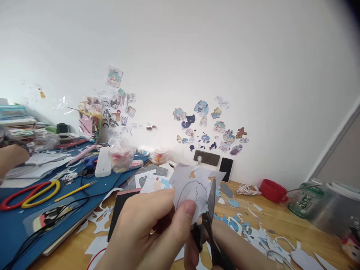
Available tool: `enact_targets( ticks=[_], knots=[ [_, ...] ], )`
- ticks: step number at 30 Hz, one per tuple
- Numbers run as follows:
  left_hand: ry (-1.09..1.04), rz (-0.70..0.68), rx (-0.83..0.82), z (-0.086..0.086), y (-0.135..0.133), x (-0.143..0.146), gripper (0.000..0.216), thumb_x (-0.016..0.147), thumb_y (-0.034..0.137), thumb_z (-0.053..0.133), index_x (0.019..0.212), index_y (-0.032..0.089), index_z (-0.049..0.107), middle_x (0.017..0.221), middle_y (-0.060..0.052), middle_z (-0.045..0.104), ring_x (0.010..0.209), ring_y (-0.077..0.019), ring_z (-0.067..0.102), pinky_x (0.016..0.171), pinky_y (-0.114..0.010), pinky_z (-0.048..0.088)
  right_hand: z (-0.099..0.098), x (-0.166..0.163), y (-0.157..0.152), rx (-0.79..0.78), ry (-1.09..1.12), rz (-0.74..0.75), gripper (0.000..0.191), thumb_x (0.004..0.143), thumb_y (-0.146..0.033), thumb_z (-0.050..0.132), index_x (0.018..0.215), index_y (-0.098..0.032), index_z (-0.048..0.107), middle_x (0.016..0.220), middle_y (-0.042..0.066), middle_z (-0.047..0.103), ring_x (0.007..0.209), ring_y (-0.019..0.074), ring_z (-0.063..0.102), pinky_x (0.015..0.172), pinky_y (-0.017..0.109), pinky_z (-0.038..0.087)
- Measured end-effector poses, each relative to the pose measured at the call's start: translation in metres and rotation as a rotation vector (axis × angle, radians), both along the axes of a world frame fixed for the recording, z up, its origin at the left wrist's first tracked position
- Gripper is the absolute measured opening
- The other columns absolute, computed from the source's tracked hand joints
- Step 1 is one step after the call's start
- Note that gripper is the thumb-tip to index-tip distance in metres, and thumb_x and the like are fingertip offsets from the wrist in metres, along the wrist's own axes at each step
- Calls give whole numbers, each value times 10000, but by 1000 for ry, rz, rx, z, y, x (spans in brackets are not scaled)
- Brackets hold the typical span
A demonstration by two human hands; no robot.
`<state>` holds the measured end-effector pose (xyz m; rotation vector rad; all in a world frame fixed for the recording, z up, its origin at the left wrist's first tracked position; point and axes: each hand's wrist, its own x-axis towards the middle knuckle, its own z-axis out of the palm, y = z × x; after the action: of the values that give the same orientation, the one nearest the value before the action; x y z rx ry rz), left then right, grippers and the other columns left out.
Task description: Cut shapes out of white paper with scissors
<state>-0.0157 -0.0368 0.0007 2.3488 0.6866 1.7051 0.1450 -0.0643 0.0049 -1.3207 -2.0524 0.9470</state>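
My left hand (152, 228) pinches a piece of white paper (188, 172) between thumb and fingers. A rounded, wavy-edged shape is drawn on the paper in dark outline, and its upper edge is cut unevenly. Below and to the right, my right hand (232, 242) grips black-handled scissors (209, 217). Their blades point upward along the right side of the drawn outline, against the paper. One blade shows clearly; the other is mostly behind the paper. Part of my right hand's fingers is hidden behind my left hand.
Paper scraps (261, 240) litter the wooden table (278, 213). A blue mat (109, 191) on the left carries red-and-yellow-handled scissors (42, 193) and a yellow pencil-like tool (74, 191). Another person's hand (12, 159) is at the left edge. A red cup (272, 190) and green can (305, 202) stand right.
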Motion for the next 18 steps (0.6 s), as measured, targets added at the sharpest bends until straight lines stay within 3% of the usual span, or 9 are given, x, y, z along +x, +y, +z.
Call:
enact_targets(
  ticks=[8, 14, 18],
  knots=[
    [-80, 48, 53, -2, -3, 4, 338, 815, 93, 487, 510, 192, 377, 354, 143, 510, 272, -10, 377, 274, -132, 199, 4, 5, 5, -189, 114, 130, 130, 680, -157, 629, 668, -199, 507, 731, -27, 556, 695, 132, 536, 582, 206, 389],
    [-12, 212, 67, -2, 0, 3, 373, 828, 177, 462, 472, 177, 352, 343, 105, 422, 304, -21, 378, 302, -127, 233, 9, 6, 5, -234, 106, 73, 139, 636, -110, 596, 675, -206, 503, 718, -33, 536, 696, 133, 516, 582, 215, 374],
    [14, 220, 48, -2, -2, 1, 382, 844, 201, 442, 462, 183, 421, 352, 90, 404, 305, -29, 377, 299, -128, 249, 7, 3, 1, -210, 66, 63, 127, 611, -94, 566, 644, -201, 506, 676, -40, 528, 639, 121, 488, 566, 221, 357]
  ],
)
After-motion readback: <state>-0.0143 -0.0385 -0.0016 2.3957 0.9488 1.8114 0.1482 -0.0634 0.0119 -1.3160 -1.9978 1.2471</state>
